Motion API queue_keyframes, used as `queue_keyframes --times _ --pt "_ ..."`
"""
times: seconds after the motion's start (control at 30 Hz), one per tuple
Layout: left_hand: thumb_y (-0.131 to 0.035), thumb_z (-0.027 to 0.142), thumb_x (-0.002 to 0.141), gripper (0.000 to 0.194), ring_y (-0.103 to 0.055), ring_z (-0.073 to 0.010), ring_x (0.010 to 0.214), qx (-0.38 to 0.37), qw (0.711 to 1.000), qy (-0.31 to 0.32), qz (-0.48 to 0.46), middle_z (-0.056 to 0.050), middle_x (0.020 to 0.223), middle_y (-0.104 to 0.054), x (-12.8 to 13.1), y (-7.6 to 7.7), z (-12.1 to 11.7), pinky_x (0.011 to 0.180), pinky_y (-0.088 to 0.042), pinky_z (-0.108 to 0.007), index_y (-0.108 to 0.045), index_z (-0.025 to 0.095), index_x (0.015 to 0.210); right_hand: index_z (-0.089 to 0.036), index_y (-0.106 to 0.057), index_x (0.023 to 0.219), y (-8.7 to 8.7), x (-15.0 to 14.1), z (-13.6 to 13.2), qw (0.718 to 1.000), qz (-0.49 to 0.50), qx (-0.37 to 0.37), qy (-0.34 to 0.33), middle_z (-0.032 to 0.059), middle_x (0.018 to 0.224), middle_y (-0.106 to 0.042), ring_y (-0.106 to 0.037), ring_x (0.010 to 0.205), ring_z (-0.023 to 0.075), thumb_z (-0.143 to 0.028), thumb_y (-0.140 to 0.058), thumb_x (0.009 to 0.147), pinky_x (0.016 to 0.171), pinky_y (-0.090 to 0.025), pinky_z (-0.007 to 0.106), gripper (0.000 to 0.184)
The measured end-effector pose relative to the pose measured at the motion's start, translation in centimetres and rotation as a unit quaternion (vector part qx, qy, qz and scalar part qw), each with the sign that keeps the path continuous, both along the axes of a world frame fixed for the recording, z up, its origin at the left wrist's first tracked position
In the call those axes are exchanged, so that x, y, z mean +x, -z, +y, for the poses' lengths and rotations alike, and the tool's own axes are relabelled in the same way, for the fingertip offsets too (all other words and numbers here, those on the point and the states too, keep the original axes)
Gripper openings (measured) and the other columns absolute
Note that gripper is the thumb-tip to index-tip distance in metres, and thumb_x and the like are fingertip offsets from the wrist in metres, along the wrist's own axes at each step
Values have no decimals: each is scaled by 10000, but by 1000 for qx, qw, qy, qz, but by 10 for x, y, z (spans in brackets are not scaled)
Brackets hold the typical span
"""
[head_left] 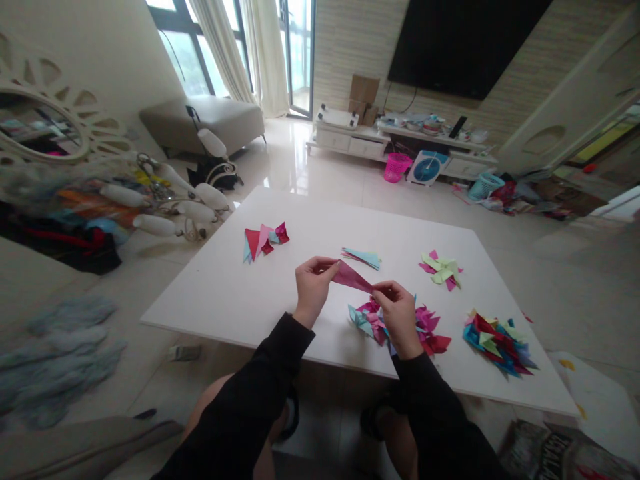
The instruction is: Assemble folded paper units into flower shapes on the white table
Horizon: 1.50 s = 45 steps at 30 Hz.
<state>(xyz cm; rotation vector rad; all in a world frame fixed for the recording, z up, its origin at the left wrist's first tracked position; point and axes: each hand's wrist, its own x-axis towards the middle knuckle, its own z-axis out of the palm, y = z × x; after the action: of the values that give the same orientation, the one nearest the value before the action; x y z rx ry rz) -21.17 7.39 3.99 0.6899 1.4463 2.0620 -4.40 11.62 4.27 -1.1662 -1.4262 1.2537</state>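
Gripping the purple paper (351,277) at opposite ends, your left hand (313,285) and right hand (399,313) seemed mid-fold, the next move likely needing aligned edges.

Looked forward and down from the head, past nearby left hand (311,288) and right hand (400,317), to the far wall (353,47).

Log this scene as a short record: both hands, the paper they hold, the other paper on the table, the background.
left hand: pinching one end of the folded purplish paper
right hand: pinching its other end
held paper: stretched between the hands above the white table
beyond the hands: thin folded stack
far left: small colored group
right edge: mixed-color pile
background: black screen, pink basket
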Motion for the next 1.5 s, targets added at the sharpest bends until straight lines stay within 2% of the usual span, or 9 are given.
queue_keyframes --times 0.17,0.3,0.43,0.57,0.8,1.0,1.13,1.27,1.5 --pt "-846 284 712 148 -722 -191 727 7 999 -15 50 -72 772 -776 2 -5 -3 717 -585 -322 -790 159 769 -181 -709 759 4 2 3 1000 -15 0 -2 7 665 -653 -593 645 164 -244 -688 691 613 -466 285 95" --pt "-827 264 721 125 -714 -184 731 7 998 -6 59 -69 782 -773 2 -7 -4 713 -576 -312 -784 160 775 -183 -706 755 3 1 2 1000 -12 9 -2 4 673 -652 -592 645 162 -247 -694 694 619 -470 287 89" --pt "-737 190 747 74 -668 -158 682 -9 998 25 65 -51 755 -753 -1 -9 -5 646 -523 -274 -788 165 793 -191 -699 743 0 1 0 1000 -9 9 0 -5 661 -642 -582 632 156 -253 -694 700 602 -463 280 76" --pt "-642 132 750 172 -664 -161 703 -4 997 58 59 -50 770 -753 -5 -10 -5 679 -518 -281 -801 170 803 -189 -701 754 2 2 1 1000 -16 14 0 -2 667 -649 -587 638 160 -271 -698 706 609 -470 284 95" --pt "-759 213 751 101 -704 -193 761 -17 995 64 71 -74 818 -774 -8 -8 -4 743 -560 -323 -805 167 828 -182 -708 783 8 4 5 1000 -17 15 -10 -2 674 -659 -605 655 170 -263 -711 712 642 -473 299 107" --pt "-823 261 722 139 -703 -189 730 -17 995 79 58 -74 787 -762 -6 -9 -4 716 -576 -327 -778 154 797 -180 -703 774 7 3 3 1000 -20 20 -8 -4 662 -653 -592 649 164 -259 -707 712 625 -461 288 100" --pt "-854 276 693 190 -692 -172 712 0 997 67 45 -56 758 -743 -6 -9 -3 700 -571 -307 -737 153 775 -183 -702 779 7 3 3 1000 -18 11 -12 -1 675 -661 -599 649 165 -260 -710 711 628 -470 290 104" --pt "-852 279 699 229 -697 -175 742 4 997 72 39 -60 791 -748 -8 -7 -2 703 -565 -299 -752 155 864 -184 -704 775 8 3 3 1000 -19 14 -11 1 674 -664 -602 655 167 -255 -710 711 630 -469 289 96" --pt "-793 288 753 159 -677 -176 755 -4 996 74 42 -64 816 -751 -13 -5 -1 713 -538 -297 -774 162 848 -183 -704 781 7 3 3 1000 -20 22 -7 2 669 -664 -603 649 169 -274 -717 715 621 -457 289 113"
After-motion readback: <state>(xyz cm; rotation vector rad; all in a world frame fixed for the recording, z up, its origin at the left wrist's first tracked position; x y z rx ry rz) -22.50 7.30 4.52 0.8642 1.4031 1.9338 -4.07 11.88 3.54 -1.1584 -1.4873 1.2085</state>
